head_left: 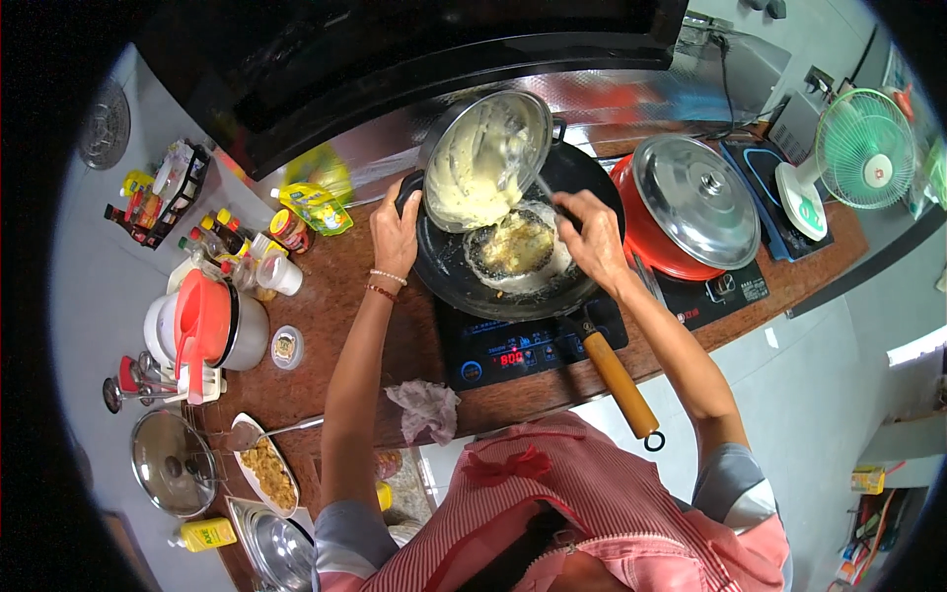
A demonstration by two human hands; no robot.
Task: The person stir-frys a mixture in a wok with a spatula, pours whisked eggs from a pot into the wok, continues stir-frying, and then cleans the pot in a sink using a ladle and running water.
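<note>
My left hand [395, 240] grips the dark side handle of a metal pot [538, 123], which is tipped over a black wok [449, 276]. Thick pale yellow batter [472, 183] coats the pot's inside and gathers at its lower rim. Closed around a thin metal utensil [544, 185], my right hand [595, 240] is at the pot's right; the utensil's far end is hard to make out. Bubbling oil with pale batter [515, 249] lies in the wok's middle. The wok's wooden handle [619, 383] points toward me, beneath my right forearm.
The wok sits on a lit induction cooker [493, 360]. To its right stand a lidded red pot [656, 232] and a green fan [868, 148]. Seasoning bottles [232, 237], a red plastic scoop [200, 316], a crumpled cloth [424, 407] and a plate of fried food [286, 493] are leftward.
</note>
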